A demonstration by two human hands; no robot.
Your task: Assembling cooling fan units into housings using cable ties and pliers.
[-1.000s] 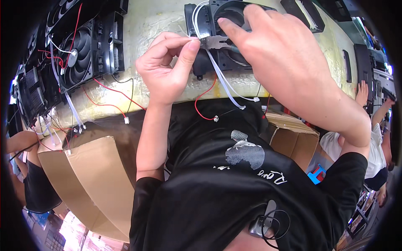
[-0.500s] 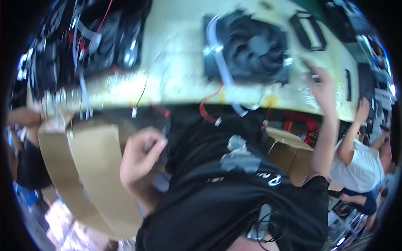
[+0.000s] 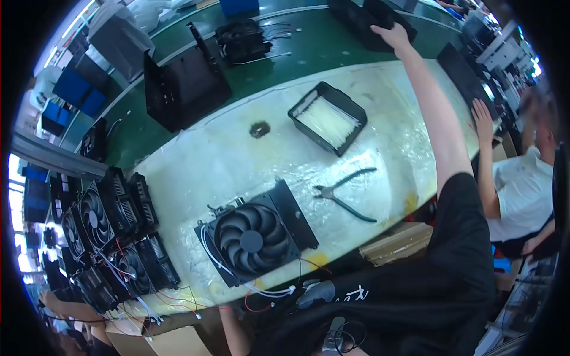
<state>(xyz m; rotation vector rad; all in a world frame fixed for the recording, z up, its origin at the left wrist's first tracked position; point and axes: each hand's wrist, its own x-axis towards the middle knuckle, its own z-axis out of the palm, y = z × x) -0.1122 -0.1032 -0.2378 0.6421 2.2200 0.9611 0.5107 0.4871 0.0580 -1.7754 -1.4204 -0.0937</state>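
Note:
My right hand point(image 3: 393, 39) reaches to the far right and is at a black casing point(image 3: 371, 26) on the green surface. Its thumb and fingers look spread; whether they touch the casing is hard to tell. My left forearm point(image 3: 236, 332) shows at the lower edge, and the hand at its end is hidden near the table edge. Close to it on the table lies a black fan unit point(image 3: 251, 242) with white and red wires. Green-handled pliers point(image 3: 347, 196) lie spread apart to its right. Beyond them stands a black tray point(image 3: 320, 139) of thin white strips that look like cable ties.
Several fan units point(image 3: 95, 219) are stacked at the left. Another black casing point(image 3: 187, 89) and a wired fan unit point(image 3: 242, 41) sit on the green surface point(image 3: 309, 56). A co-worker's hand point(image 3: 484, 118) rests at the table's right end. Cardboard boxes point(image 3: 396, 243) stand below the near edge.
The view has swung up and across the table. My right hand has moved from the near right to the far casing. My left hand, visible before, is now hidden.

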